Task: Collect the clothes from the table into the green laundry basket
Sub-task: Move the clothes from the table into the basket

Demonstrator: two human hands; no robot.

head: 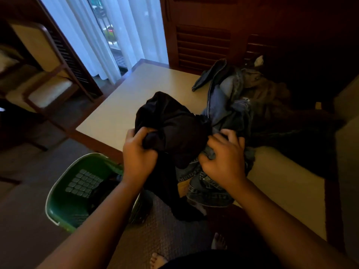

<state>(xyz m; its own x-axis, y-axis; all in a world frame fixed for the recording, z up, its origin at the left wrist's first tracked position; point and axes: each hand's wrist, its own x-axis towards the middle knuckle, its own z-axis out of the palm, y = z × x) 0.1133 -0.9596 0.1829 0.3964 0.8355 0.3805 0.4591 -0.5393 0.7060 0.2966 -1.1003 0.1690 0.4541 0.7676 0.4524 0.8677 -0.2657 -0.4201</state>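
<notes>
We see the left hand [138,152] with its fingers curled tight into a bunched black garment [174,123], gripping a fold of it at the near edge of the table [120,113]. The right hand [223,162] is just beside it, fingers curled as well, and it clutches a fold of the jeans [221,111]. The two garments touch where the hands meet. Most of the black garment sits in a heap on the table, with one part trailing over the edge toward the floor. The jeans lie stretched from the far side of the table to the near edge, and a piece of denim hangs below the right hand. Behind the jeans, toward the dim right side, an olive garment [270,90] is piled against them; darker cloth lies beyond it, but we cannot make out what it is. The basket [62,206] stands on the carpet [165,230] left of the table's near corner, under the left forearm, well apart from the clothes. We see its grid bottom and a dark shape at its right side that we cannot identify. Bare feet [157,259] show at the bottom. White curtains [132,35] hang past the table's far corner, and a cushioned chair [46,90] stands at the left.
</notes>
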